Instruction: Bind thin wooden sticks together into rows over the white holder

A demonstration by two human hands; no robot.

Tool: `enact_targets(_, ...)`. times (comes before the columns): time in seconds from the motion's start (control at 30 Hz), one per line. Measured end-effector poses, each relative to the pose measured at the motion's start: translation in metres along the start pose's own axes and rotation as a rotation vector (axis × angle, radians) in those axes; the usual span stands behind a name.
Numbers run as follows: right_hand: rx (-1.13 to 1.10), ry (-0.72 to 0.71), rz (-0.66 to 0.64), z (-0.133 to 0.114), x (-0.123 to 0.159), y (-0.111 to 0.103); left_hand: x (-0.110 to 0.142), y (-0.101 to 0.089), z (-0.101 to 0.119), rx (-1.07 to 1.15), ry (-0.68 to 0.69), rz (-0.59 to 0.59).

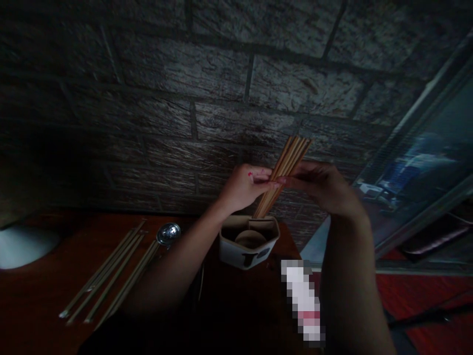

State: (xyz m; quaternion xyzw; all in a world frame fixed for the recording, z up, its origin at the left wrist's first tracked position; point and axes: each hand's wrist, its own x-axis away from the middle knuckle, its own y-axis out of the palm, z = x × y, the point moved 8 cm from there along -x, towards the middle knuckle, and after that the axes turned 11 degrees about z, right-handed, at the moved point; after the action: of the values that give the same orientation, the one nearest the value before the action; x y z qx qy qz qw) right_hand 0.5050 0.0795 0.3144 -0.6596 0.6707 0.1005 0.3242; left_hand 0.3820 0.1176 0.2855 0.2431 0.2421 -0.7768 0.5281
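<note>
1. Wooden sticks (288, 160), thin and straight, are making a bundle in front of me, slanting up to the right above a small box (229, 252).
2. I am pinching them with my left hand (244, 188); a red spot is showing on its skin.
3. My right hand (325, 186) is gripping the same bundle from the other side, and my thumbs are nearly meeting in front.
4. Low ends are pointing down at the box's back rim; I cannot tell if they are touching it.
5. The box is wearing a dark mark on its pale front, too dim for reading. Inside, a round cup shape (251, 233) is sitting.
6. Blurry squares are hiding a white and pink thing (303, 291) left of my right forearm, so I cannot read it.
7. Beyond my left arm, a shiny round metal thing (168, 233) and more thin sticks (90, 287) with shiny ends are lying on a smooth red-brown table (33, 305).
8. Rough gray bricks (221, 64) are making the wall ahead, and flat glass (406, 162) is standing at the right.
</note>
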Motion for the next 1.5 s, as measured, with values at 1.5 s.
enact_targets(1.5, -0.12, 0.385, -0.139, 0.122, 0.051, 0.074, 0.07, -0.024, -0.106, -0.344, -0.203, -0.301)
